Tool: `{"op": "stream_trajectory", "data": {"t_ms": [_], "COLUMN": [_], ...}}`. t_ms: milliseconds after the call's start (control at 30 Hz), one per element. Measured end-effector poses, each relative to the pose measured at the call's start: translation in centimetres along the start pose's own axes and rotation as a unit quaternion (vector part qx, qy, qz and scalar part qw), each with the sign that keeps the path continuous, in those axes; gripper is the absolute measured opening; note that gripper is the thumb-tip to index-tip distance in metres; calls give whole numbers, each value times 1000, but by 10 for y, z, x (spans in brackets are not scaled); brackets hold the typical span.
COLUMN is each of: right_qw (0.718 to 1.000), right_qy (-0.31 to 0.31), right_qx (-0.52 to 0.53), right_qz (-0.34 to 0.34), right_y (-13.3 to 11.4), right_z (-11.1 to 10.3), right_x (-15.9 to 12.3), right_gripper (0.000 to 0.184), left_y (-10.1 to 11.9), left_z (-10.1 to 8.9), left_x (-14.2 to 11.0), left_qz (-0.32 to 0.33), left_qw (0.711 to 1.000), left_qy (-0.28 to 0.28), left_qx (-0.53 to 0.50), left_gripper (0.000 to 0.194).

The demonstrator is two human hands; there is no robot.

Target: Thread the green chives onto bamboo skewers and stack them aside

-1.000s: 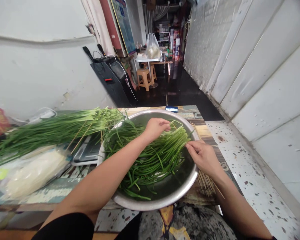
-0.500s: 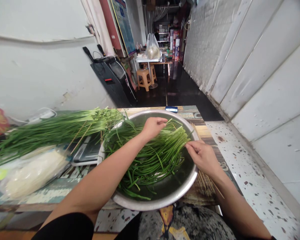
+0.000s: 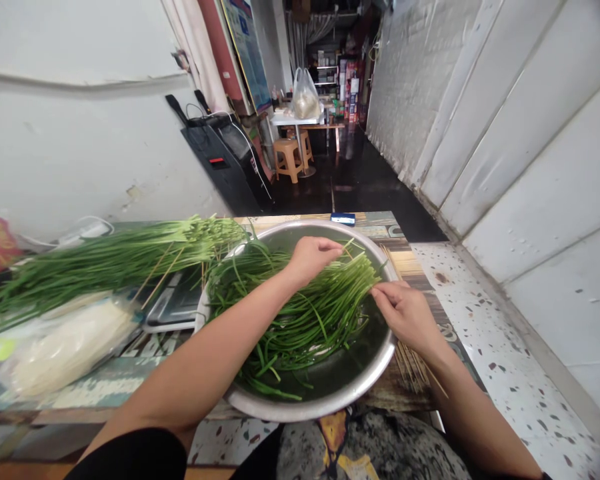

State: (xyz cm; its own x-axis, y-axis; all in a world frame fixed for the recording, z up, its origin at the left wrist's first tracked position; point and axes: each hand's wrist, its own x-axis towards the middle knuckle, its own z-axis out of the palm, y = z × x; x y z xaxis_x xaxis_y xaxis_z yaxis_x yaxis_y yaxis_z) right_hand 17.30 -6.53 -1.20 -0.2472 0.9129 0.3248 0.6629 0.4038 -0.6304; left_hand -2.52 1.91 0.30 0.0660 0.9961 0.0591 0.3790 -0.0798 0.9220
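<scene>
Left fingers: thumb and index pinched, seemingly on a pale stem tip; left hand above the greens, probably to work from the top without squashing the pile.
Right fingers: thumb and index pressed together at the pale ends; can't tell what's between them. Right hand comes in over the bowl's right rim, likely for direct reach to those ends.
Greens: in the bowl, pale ends toward the right rim, leaves left. Ends probably grouped for easy picking.
Bowl: on the surface, near edge, close to the body; short reach, I'd guess.
Skewers: right of bowl, near corner, under the right forearm; handy side.
Left bunch: far left, partly over the tray.
Bag: near left.
Blue box: far edge, out of the way.
</scene>
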Motion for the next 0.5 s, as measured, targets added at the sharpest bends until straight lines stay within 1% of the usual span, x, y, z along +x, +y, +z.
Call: {"op": "stream_trajectory", "data": {"t_ms": [167,300,500], "right_qw": [1000,1000,1000], "right_qy": [-2,-1,0], "right_qx": [-3,-7,-11], "right_qz": [1,-2,0], "right_y": [0,0,0], "right_z": [1,1,0], "right_x": [1,0,0], "right_gripper": [30,31,31], "left_y": [-2,-2,-3], "left_z": [1,2,3], "left_x": [0,0,-1], "left_qz": [19,22,50], "left_qw": [1000,999,998], "left_qy": [14,25,40], "left_qx": [0,1,27], "left_gripper": [20,21,19]}}
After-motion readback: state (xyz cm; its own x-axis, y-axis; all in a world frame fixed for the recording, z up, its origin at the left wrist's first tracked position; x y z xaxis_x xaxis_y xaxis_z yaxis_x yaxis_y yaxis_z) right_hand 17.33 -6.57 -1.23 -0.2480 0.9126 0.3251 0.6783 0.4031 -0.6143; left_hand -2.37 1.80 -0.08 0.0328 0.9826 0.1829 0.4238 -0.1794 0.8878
